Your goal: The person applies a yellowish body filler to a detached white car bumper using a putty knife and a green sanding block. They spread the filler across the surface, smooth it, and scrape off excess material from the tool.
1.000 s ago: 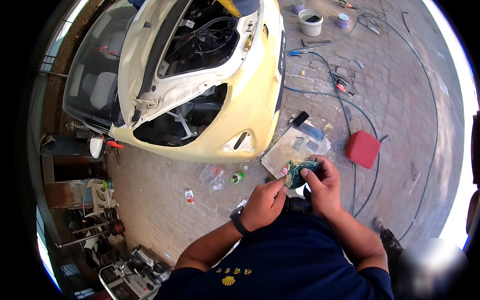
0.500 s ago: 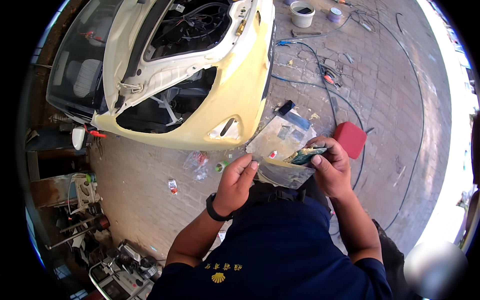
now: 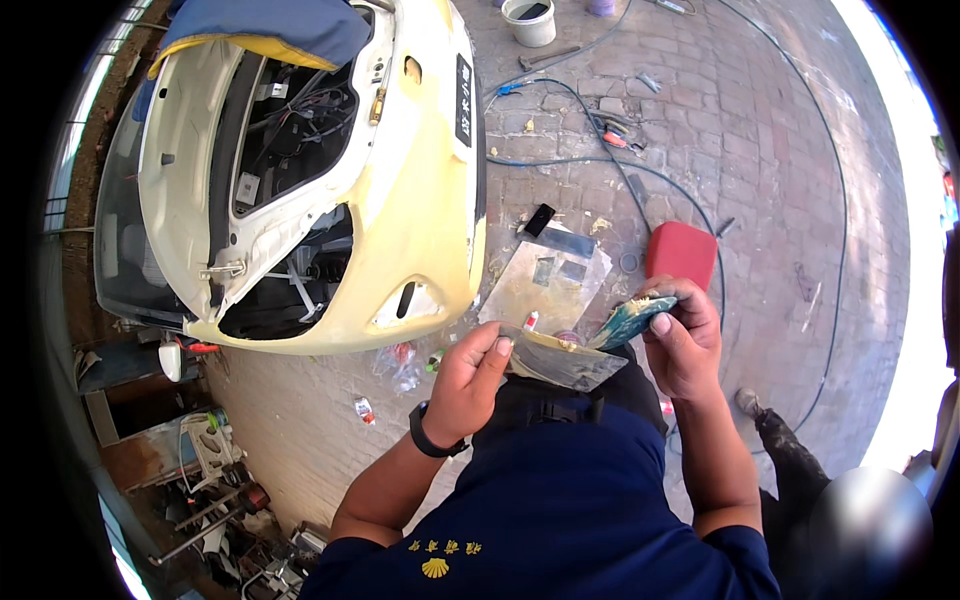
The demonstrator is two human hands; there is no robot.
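Observation:
My left hand (image 3: 470,378) pinches one end of a thin grey translucent putty board (image 3: 575,370), thumb on top, with yellowish putty along its far edge. In my right hand (image 3: 688,338), a flat dark green putty spreader (image 3: 630,322) is gripped between thumb and fingers. Yellow putty sits on the spreader's upper edge. The spreader's tip lies close to the far edge of the board; whether they touch I cannot tell. Beyond the hands at left stands a small car (image 3: 420,250), its front body coated in pale yellow, with headlight openings bare.
On the brick floor ahead lie a stained flat sheet (image 3: 520,285), a black phone (image 3: 540,220) and a red padded seat (image 3: 682,255). A blue hose (image 3: 560,160) winds past them. A white bucket (image 3: 530,25) stands farther off. Another person's leg (image 3: 790,445) shows at right.
The green spreader has lifted off the board and tilted, its putty edge upward. My view has shifted, so the car sits farther left. Another person's leg has come into sight at right.

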